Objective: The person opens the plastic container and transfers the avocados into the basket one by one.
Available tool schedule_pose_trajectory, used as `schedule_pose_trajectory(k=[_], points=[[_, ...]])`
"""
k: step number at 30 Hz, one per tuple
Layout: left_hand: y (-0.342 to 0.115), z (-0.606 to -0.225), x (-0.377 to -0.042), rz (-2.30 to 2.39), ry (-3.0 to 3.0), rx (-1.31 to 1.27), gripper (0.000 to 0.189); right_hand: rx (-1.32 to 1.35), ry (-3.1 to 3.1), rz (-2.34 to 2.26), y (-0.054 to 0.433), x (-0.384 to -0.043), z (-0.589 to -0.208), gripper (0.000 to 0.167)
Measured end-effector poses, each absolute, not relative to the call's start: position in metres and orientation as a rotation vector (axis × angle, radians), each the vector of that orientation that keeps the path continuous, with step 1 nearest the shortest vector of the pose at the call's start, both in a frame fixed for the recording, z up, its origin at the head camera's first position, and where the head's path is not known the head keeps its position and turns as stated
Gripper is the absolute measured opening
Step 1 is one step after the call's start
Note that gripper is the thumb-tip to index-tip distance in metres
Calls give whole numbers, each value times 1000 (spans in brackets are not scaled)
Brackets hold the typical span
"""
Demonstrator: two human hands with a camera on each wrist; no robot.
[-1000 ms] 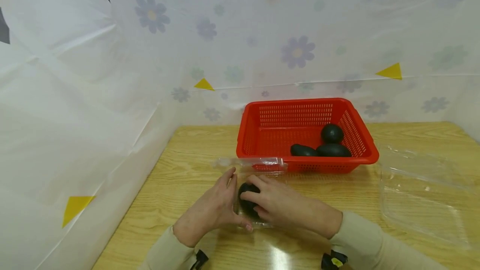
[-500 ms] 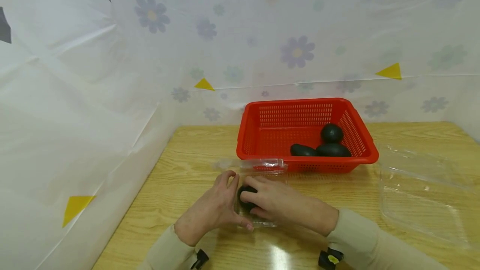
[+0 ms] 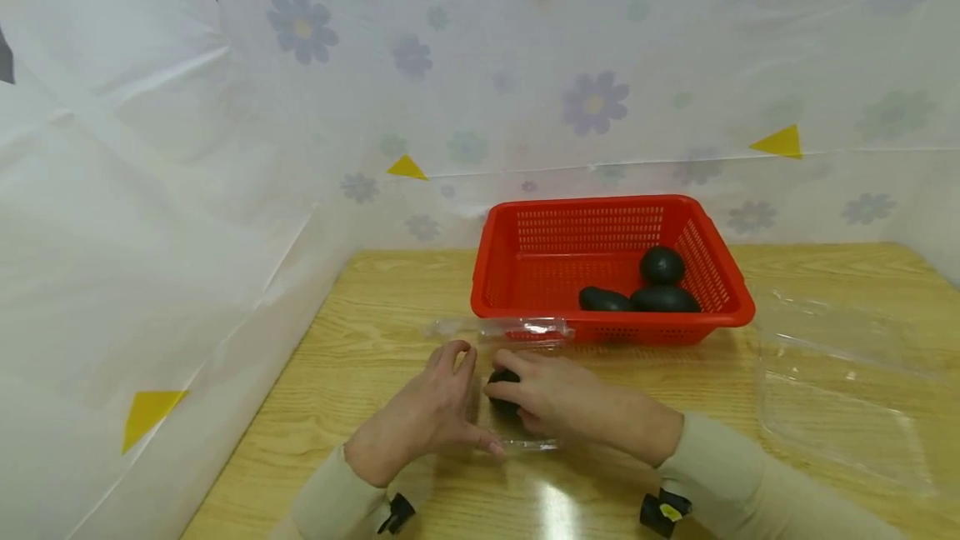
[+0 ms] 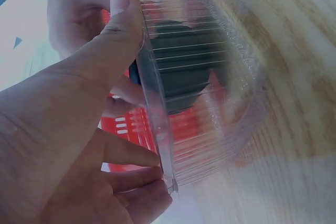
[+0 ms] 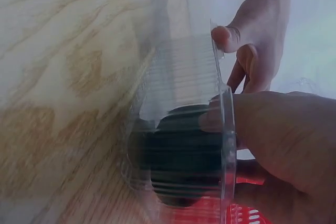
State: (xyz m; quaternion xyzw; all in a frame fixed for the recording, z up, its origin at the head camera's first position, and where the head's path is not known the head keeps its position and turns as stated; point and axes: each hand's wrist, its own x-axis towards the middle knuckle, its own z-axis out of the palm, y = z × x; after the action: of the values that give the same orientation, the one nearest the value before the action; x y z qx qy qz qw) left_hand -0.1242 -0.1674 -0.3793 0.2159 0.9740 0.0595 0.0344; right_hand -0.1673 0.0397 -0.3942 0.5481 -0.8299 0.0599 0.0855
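A clear plastic clamshell container (image 3: 531, 444) lies on the table in front of the red basket, with its lid (image 3: 525, 327) folded back towards it. My left hand (image 3: 429, 417) holds the container's left side, thumb and fingertips at the rim in the left wrist view. Inside it is a dark green avocado (image 5: 184, 156), gripped from above by my right hand (image 3: 558, 394). The right fingers cover much of the avocado in the head view; through the ribbed wall in the right wrist view, a right fingertip shows against its skin.
Behind the container stands a red plastic basket (image 3: 615, 319) with 3 dark avocados (image 3: 663, 300) at its right. Another open clear container (image 3: 847, 398) lies on the right of the wooden table (image 3: 360, 307). A white flowered sheet (image 3: 480, 65) hangs behind and at the left.
My right hand and the avocado have shifted slightly to the right and away inside the container. The left hand stays at the rim, its index finger a little more bent.
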Motion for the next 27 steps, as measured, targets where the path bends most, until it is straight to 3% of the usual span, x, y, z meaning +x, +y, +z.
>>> schedule_pose_trajectory(k=[27], points=[[-167,-367,-128,82,2967,670,114,1623,-2522,198,53,-171,-401,52]])
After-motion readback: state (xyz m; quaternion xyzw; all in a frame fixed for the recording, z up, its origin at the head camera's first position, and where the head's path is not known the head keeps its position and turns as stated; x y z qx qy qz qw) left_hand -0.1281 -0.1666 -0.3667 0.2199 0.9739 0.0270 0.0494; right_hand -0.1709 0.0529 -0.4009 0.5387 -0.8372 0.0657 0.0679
